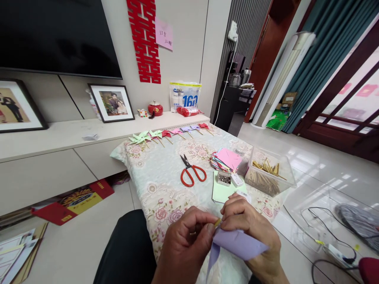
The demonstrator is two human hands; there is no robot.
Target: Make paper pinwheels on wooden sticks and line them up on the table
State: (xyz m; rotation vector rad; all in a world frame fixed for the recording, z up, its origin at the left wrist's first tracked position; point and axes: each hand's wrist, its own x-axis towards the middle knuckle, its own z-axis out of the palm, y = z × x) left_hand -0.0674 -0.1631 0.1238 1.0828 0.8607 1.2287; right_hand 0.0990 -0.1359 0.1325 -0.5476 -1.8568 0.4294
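A lavender paper pinwheel (240, 243) is gripped by my right hand (255, 223), its folded blades pointing right and down. My left hand (189, 241) pinches a short yellowish stick end (218, 222) right beside the pinwheel's centre. The fingers hide where stick and paper meet. Just beyond my hands, a small open box of metal pins (224, 179) and its white lid (237, 180) rest on green paper sheets (219, 194). Red-handled scissors (192, 173) lie farther left with their blades slightly apart.
A stack of coloured paper squares (227, 158) lies beside a clear plastic box (286, 167) of wooden sticks (268, 175). Several pinwheels (166, 134) line the far edge of the flowered tablecloth (166, 193). Cables (331, 221) run over the floor at right.
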